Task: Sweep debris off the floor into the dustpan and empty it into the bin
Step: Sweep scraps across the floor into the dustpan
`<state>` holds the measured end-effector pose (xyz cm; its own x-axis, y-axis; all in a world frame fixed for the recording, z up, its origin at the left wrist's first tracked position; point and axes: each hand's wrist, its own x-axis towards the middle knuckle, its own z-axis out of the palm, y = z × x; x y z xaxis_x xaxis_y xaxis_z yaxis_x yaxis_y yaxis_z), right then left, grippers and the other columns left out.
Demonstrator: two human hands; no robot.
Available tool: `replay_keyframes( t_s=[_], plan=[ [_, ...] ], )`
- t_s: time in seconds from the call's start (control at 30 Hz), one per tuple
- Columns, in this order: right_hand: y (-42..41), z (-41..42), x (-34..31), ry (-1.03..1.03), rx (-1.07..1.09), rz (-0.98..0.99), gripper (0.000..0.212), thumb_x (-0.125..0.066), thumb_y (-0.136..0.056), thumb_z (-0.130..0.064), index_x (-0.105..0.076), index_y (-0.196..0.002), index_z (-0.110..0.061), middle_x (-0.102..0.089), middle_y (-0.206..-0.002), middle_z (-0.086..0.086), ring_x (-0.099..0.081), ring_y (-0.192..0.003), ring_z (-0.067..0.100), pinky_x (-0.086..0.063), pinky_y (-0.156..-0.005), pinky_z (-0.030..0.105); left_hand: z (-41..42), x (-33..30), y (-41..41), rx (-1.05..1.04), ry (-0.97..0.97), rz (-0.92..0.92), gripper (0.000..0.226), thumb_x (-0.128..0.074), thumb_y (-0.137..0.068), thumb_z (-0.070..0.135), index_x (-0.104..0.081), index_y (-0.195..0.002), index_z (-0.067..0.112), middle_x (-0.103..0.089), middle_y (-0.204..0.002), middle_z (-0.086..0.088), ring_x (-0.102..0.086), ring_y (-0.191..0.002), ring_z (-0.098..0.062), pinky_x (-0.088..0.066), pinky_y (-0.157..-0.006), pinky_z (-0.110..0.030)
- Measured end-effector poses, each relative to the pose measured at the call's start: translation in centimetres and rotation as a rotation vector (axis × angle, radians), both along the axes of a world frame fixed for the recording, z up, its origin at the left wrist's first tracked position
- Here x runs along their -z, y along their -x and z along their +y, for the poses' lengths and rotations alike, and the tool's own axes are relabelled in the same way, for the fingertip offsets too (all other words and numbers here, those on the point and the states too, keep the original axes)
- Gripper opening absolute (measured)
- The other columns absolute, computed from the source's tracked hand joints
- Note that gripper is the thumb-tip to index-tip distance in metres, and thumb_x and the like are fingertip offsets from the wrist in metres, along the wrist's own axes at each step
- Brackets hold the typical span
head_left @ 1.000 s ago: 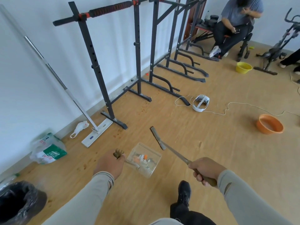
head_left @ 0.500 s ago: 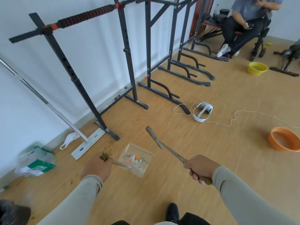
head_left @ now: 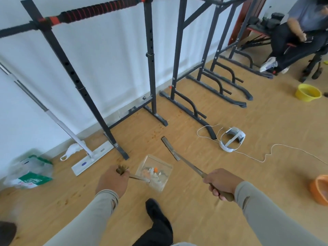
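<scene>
Down at the near edge of the wooden floor (head_left: pixel 213 226), a black shoe (head_left: pixel 156 213) is seen between two grey sleeves. A clear dustpan (head_left: pixel 154 173) is held up above the floor by its thin handle, which is gripped in the left hand (head_left: pixel 112 181), fingers curled tight around it. Small white and orange bits (head_left: pixel 154 171) are seen lying inside the dustpan. A long brush (head_left: pixel 179 157) is gripped by its handle in the right hand (head_left: pixel 221 183), with the flat bristle end pointed away, just beside the far right side of the dustpan. Off at the left edge, a green and white plastic bag (head_left: pixel 30 174) is seen by the wall, and a white flat mop (head_left: pixel 92 157) is leaned there too. Near the right edge, part of an orange bowl (head_left: pixel 320 189) can be seen. Farther out, a white headset (head_left: pixel 232 140) with a thin white cord (head_left: pixel 284 148) is laid on the floor. Black metal racks (head_left: pixel 150 68) are stood along the white wall. At the far right corner, a yellow bowl (head_left: pixel 308 92) is set near a seated person (head_left: pixel 301 32).
</scene>
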<state>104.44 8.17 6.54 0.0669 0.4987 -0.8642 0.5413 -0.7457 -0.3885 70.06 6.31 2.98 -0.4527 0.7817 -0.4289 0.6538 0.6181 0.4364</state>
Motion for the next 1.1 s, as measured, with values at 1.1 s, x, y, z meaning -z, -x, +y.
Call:
replay_keyframes(
  t_s=[1.1],
  plan=[
    [-1.7, 50.8, 8.1, -0.074, -0.867, -0.217, 0.037, -0.049, -0.088, -0.021, -0.057, -0.121, -0.034, -0.07, -0.097, 0.009, -0.066, -0.073, 0.027, -0.057, -0.058, 0.034, 29.7, 5.5, -9.3, -0.502, 0.139, -0.064, 0.021, -0.059, -0.097, 0.044, -0.06, -0.082, 0.028, -0.067, -0.075, 0.004, -0.063, -0.069, -0.017, -0.056, -0.071, -0.035]
  ],
)
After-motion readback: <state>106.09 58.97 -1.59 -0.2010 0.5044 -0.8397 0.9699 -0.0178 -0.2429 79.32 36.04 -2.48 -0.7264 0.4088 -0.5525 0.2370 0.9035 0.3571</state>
